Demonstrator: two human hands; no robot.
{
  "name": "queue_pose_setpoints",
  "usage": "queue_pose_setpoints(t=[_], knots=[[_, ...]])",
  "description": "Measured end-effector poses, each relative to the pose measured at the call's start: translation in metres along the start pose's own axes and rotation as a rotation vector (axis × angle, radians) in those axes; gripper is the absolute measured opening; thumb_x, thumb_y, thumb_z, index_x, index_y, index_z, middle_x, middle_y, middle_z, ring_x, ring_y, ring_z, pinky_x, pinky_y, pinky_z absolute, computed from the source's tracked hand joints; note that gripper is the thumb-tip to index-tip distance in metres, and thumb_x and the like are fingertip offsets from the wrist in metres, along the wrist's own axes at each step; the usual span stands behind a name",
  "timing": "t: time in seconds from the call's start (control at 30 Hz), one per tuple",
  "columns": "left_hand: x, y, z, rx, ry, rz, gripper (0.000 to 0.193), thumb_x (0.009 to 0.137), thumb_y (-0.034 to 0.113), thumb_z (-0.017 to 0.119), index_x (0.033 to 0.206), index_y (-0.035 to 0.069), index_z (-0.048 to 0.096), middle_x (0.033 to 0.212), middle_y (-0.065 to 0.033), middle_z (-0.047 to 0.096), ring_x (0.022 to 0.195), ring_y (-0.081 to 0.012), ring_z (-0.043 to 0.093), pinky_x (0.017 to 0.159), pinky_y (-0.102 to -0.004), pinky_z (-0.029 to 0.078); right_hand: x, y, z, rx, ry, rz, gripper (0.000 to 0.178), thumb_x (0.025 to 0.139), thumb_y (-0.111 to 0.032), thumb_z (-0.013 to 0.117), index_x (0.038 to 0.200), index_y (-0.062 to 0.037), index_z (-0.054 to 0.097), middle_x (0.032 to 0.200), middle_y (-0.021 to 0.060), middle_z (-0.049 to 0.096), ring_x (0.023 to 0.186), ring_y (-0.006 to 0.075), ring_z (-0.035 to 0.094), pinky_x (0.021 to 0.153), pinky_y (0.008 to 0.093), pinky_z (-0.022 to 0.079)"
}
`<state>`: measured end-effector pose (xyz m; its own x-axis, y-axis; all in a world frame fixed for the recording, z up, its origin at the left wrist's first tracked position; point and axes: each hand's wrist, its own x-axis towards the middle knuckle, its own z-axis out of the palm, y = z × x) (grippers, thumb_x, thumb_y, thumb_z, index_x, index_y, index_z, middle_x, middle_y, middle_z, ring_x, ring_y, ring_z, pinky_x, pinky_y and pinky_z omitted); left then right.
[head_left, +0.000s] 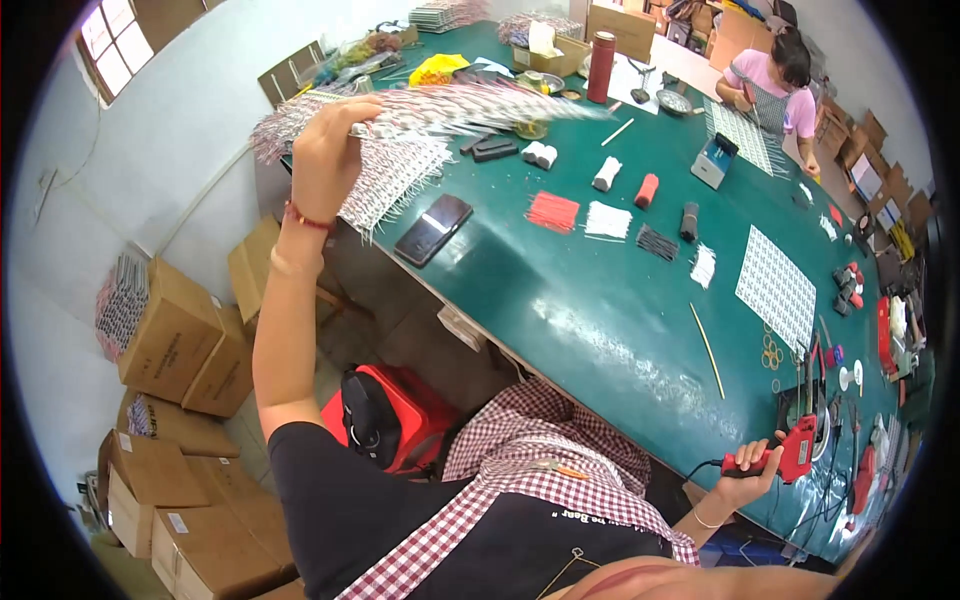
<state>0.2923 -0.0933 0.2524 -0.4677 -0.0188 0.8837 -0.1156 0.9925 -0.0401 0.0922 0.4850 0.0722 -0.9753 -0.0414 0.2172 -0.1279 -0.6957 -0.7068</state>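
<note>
My left hand [330, 140] is raised at the far left of the table, closed on the edge of a white sheet [450, 108] bristling with thin red-and-white strands. Under it lie more such bristling sheets [395, 180]. Low on the right, my right hand [750, 468] wraps round the handle of a red soldering gun [797, 450], its tip pointing away from me. Beyond that tool a flat white patterned sheet [778, 285] rests on the table. Small bundles of red strands [553, 211], white strands [608, 220] and black strands [657, 242] lie mid-table.
The green table [590, 320] carries a phone [433, 230], a thin wooden stick [708, 350], a red flask [601, 67] and a grey box [714, 162]. Across it another person [775, 90] works over a sheet. Cardboard boxes [170, 330] and a red bag [400, 415] are at left.
</note>
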Motion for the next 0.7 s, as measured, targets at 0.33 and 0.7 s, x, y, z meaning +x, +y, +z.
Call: queue_pose_setpoints(t=[0.33, 0.7], knots=[[-0.151, -0.210, 0.083, 0.336, 0.039, -0.162, 0.036, 0.075, -0.009, 0.052, 0.105, 0.007, 0.060, 0.105, -0.0127, 0.065, 0.101, -0.0324, 0.061, 0.089, -0.0411, 0.048, -0.011, 0.016, 0.037, -0.091, 0.077, 0.021, 0.030, 0.101, -0.023, 0.046, 0.124, -0.0038, 0.045, 0.063, 0.0010, 0.042, 0.045, 0.0069, 0.037, 0.041, 0.0203, 0.035], [-0.262, -0.203, 0.071, 0.356, -0.371, -0.315, 0.042, 0.077, -0.010, 0.048, 0.116, 0.006, 0.054, 0.127, -0.0136, 0.055, 0.123, -0.0327, 0.049, 0.107, -0.0415, 0.037, 0.000, 0.029, 0.061, -0.196, 0.117, 0.073, 0.028, 0.101, -0.022, 0.046, 0.123, -0.0042, 0.046, 0.061, 0.0000, 0.040, 0.044, 0.0061, 0.035, 0.041, 0.0206, 0.033]])
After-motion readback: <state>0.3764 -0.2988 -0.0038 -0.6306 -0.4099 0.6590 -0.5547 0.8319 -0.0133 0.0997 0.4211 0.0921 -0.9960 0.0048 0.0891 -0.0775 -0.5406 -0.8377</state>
